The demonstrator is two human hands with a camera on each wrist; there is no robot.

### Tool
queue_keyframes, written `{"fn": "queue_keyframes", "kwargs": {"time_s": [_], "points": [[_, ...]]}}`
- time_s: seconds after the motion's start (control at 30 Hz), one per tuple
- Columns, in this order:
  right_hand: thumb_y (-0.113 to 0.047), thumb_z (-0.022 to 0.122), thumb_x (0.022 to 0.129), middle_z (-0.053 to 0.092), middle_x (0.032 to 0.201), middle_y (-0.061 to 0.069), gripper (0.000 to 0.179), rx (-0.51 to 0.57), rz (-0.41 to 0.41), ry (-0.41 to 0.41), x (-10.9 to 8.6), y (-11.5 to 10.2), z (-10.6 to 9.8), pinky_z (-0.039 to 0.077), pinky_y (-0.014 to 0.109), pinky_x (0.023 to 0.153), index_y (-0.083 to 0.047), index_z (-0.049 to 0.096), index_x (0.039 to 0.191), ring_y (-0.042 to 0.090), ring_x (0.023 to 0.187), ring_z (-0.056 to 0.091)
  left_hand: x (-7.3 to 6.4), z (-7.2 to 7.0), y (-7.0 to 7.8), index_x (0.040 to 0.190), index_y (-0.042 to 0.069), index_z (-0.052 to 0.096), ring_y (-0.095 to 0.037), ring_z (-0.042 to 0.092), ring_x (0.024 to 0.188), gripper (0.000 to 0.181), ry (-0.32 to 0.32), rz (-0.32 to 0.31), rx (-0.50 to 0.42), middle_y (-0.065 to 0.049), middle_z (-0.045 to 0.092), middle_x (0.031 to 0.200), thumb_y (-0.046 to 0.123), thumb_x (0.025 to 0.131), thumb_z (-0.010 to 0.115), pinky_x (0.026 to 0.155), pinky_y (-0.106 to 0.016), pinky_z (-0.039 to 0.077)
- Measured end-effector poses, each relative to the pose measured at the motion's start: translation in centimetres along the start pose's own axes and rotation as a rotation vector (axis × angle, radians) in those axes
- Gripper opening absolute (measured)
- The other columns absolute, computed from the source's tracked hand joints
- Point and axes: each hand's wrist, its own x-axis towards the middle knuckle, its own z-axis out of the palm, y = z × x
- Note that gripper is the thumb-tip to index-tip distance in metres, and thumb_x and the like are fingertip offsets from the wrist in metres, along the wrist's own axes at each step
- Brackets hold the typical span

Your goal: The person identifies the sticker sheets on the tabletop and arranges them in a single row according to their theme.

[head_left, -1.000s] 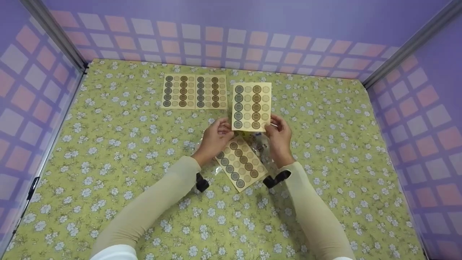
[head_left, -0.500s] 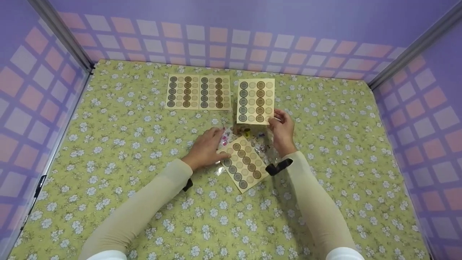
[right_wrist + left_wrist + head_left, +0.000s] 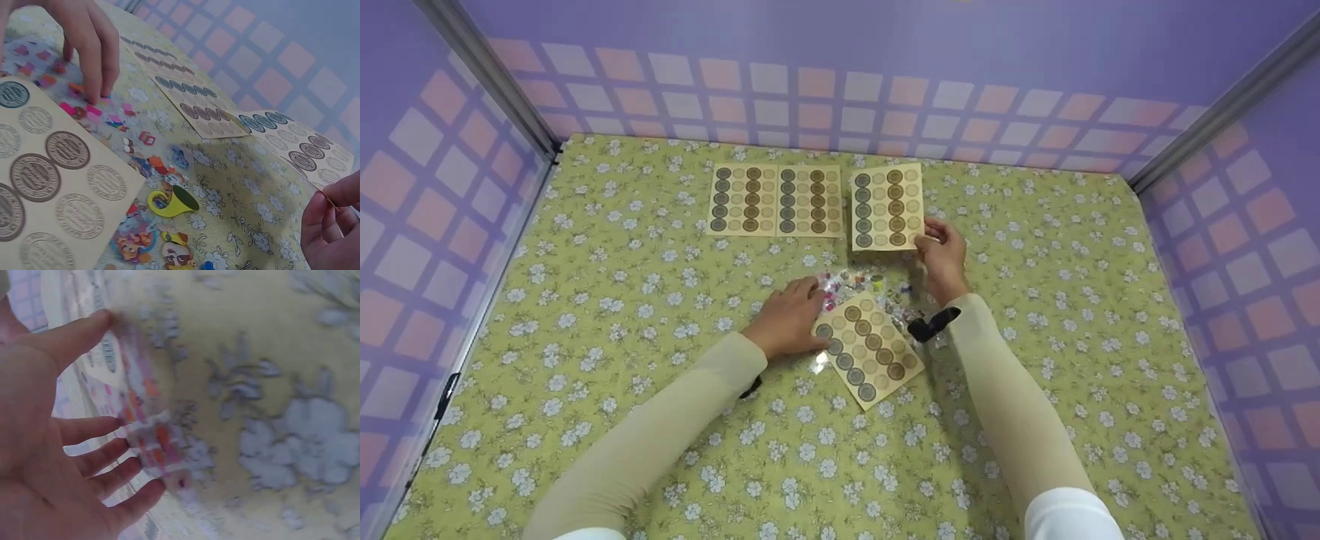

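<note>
My right hand [image 3: 945,259] pinches the lower right corner of a cream sheet of round stickers [image 3: 887,206], its far end close to the cloth. Rows of grey, brown and pale circles cover the sheet. Lower down, my left hand [image 3: 787,319] has its fingers extended, fingertips at the left edge of a clear sheet of colourful stickers [image 3: 840,283]. On top of that lies another cream sticker sheet [image 3: 870,352], turned at an angle, partly hiding the colourful ones. A yellow horn-shaped sticker [image 3: 174,202] shows in the right wrist view.
Two more cream sticker sheets [image 3: 744,199] lie side by side at the back, left of the held one. Flowered yellow-green cloth [image 3: 660,450] covers the table. Purple walls with pink and white squares [image 3: 859,120] enclose the back and both sides.
My left hand has let go of the held sheet and moved down-left to the colourful stickers. My right hand has carried its sheet back and lower, alongside the two laid sheets.
</note>
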Motion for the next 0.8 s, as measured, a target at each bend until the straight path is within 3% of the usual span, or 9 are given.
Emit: {"fn": "queue_keyframes", "kwargs": {"time_s": [0.2,0.47,0.8], "points": [[0.003,0.055,0.093,0.057,0.111,0.004,0.033,-0.033,0.011,0.023,1.8,0.1,0.7,0.049,0.04,0.087,-0.009,0.056,0.124,0.015,0.088,0.06,0.4,-0.5,0.9,0.138,0.003,0.048,-0.033,0.038,0.134,0.078,-0.026,-0.022,0.035,-0.016,0.033,0.148,0.048,0.08,0.075,0.1,-0.051,0.046],[0.004,0.054,0.092,0.058,0.114,0.005,0.034,-0.064,0.054,0.029,3.7,0.4,1.8,0.049,0.033,0.075,-0.009,0.056,0.124,0.016,0.087,0.059,0.4,-0.6,1.2,0.14,0.004,0.048,-0.032,0.044,0.125,0.079,-0.023,-0.03,0.051,-0.016,0.037,0.142,0.044,0.078,0.078,0.094,-0.05,0.049],[0.007,0.054,0.091,0.058,0.106,0.002,0.033,-0.113,0.054,0.071,5.9,0.2,2.7,0.049,0.031,0.072,-0.009,0.059,0.119,0.015,0.092,0.058,0.5,-0.6,1.3,0.134,0.001,0.05,-0.033,0.048,0.12,0.075,-0.007,0.009,0.069,-0.019,0.039,0.141,0.042,0.079,0.078,0.083,-0.045,0.055]]}}
